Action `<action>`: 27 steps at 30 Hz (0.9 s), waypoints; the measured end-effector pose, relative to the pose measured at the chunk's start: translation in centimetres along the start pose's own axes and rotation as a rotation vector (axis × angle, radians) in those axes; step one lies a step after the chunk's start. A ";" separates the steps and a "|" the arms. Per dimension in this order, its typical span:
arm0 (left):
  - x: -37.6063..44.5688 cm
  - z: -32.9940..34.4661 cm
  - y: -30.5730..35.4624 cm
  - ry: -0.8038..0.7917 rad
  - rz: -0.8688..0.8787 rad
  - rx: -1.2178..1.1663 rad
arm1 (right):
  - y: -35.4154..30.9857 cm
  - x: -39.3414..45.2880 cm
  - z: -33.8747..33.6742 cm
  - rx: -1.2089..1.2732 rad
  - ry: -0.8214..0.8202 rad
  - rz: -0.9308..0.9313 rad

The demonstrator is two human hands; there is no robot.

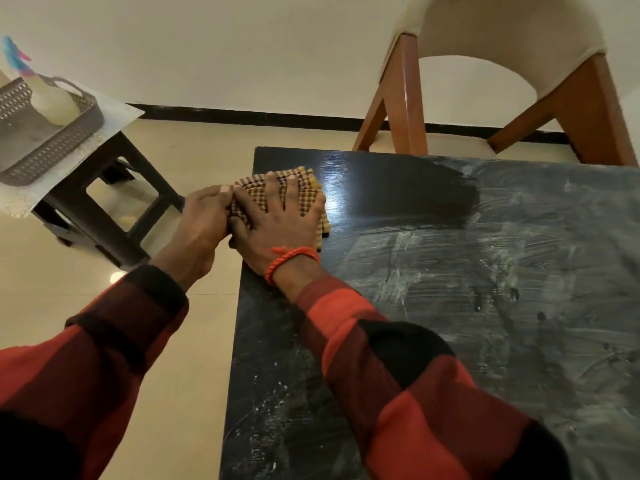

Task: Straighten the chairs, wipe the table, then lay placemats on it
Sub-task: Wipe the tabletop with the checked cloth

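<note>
- Two hands work at the far left corner of the dark rectangular desk [450,271], both on one folded yellow-and-brown checked cloth [313,192].
- Your right hand [277,220] lies flat on the cloth, palm down, fingers [273,188] spread apart and pressing it against the desk surface. An orange thread band [287,261] circles that wrist.
- Your left hand [204,220] sits at the desk's left edge, its fingers closed on the cloth's left border, thumb on top.
- The cloth lies on the desk top, just beside the left edge and near the far edge.
- A clean, glossy black strip runs rightward from the cloth along the far edge; the rest of the desk surface shows grey smears and white specks.
- A cream-upholstered chair with brown wooden legs [502,81] stands against the far edge of the desk.
- A dark stool [104,202] stands on the floor to the left, well apart from the desk, carrying a grey perforated tray [52,147].
</note>
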State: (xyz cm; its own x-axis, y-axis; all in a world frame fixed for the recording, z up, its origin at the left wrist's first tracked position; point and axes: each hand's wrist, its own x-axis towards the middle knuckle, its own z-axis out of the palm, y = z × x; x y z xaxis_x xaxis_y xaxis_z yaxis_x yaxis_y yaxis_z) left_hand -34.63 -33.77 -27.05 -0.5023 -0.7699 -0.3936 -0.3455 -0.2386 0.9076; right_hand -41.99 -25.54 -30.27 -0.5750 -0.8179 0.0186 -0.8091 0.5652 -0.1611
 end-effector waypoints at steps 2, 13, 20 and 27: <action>-0.6 -0.1 -0.1 -0.003 0.031 0.016 | 0.5 -0.3 -0.2 0.005 -0.017 0.000; -4.6 2.5 -0.2 -0.088 0.343 0.490 | 9.3 -3.5 -1.8 -0.024 -0.001 0.201; -5.4 2.8 -0.8 -0.025 0.393 0.625 | 18.8 -7.2 -3.7 -0.055 -0.005 0.386; -5.5 2.0 -0.9 0.002 0.384 0.573 | 23.7 -9.1 -4.6 -0.078 -0.028 0.548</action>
State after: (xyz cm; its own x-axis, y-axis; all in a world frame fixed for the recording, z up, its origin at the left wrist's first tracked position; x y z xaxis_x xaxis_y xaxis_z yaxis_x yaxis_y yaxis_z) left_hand -33.10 -28.13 -26.02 -0.6715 -0.7387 -0.0585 -0.5079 0.4014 0.7622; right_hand -56.51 -4.25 -29.68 -0.9117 -0.4043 -0.0738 -0.4000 0.9141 -0.0665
